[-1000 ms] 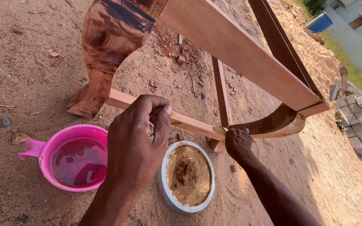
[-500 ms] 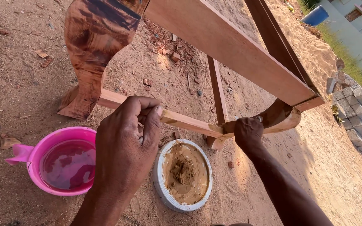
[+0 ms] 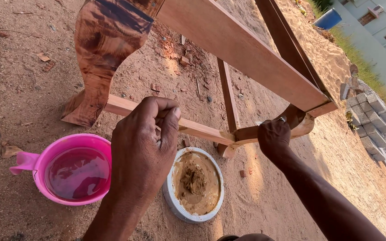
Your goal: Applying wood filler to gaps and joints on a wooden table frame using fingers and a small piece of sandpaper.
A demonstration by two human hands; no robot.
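Fingers (image 3: 168,118) of the left hand (image 3: 141,149) curl around the rail (image 3: 202,129); right hand (image 3: 273,136) presses clenched fingers on the curved leg (image 3: 298,122), above the putty tub (image 3: 195,185).

wooden frame (image 3: 246,49) cut off at top, right hand (image 3: 273,136) fingertips hidden

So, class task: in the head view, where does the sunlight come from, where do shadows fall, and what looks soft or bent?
Head view: low warm sun; the right hand and forearm cast shadow on the sand; glare on the pink mug; wide-angle bending at the edges; left hand slightly soft.
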